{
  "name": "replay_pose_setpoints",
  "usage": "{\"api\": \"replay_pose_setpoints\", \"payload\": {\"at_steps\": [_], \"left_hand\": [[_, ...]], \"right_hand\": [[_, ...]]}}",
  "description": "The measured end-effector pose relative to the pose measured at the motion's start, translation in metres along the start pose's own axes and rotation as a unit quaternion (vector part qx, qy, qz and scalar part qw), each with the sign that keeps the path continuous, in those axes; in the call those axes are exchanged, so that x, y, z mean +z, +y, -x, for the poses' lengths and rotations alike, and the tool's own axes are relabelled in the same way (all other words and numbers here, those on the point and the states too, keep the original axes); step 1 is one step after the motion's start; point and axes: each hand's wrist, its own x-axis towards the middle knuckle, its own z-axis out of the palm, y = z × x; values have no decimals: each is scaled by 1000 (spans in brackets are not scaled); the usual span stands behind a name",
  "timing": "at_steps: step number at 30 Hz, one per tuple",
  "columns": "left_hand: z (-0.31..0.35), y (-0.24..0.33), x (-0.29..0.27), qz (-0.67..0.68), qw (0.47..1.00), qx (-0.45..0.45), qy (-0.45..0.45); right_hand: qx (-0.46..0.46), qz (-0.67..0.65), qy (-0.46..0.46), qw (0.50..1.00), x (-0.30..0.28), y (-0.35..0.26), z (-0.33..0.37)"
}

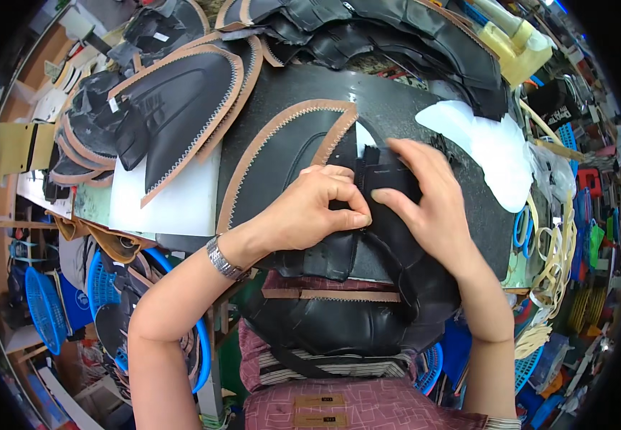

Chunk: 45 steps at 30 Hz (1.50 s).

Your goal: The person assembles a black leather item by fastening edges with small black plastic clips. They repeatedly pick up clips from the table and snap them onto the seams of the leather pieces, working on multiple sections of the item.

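Note:
A black leather boot upper (267, 172) with a brown zigzag-stitched edging lies before me, part on the dark work board and part hanging over my lap. A black zipper (360, 179) runs down its middle. My left hand (317, 201), a metal watch on its wrist, is closed in a pinch at the zipper; the pull itself is hidden by the fingertips. On the other side, my right hand (428, 193) grips the black leather beside the zipper's top end, thumb on top and fingers over the far edge.
Stacked black uppers (192, 107) with brown edging lie at the left, more (389, 32) along the back. White sheet pieces (482, 147) rest on the board (461, 236) at right. Blue-handled scissors (522, 229) and pale strips (554, 251) are at the right edge; a blue basket (102, 279) stands lower left.

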Motion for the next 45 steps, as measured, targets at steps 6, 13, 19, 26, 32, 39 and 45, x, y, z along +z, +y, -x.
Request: {"api": "replay_pose_setpoints", "payload": {"at_steps": [6, 13, 19, 26, 32, 39, 45], "left_hand": [[4, 2, 1, -45, 999, 9, -10], [2, 8, -6, 246, 954, -171, 20], [0, 10, -7, 240, 951, -193, 21], [-2, 10, -7, 222, 955, -194, 18], [-4, 12, -9, 207, 956, -209, 2], [-6, 14, -10, 174, 956, -237, -9], [-7, 14, -9, 131, 968, -212, -12]], "right_hand": [[68, -202, -159, 964, -5, 8, -12], [242, -271, -295, 884, -21, 1, 12], [230, -301, -318, 869, -17, -2, 21], [218, -313, -328, 864, -10, 3, 19], [243, -318, -322, 858, -11, 2, 15], [102, -146, -219, 959, -6, -6, 23], [72, -81, -191, 976, -4, -10, 26]]}}
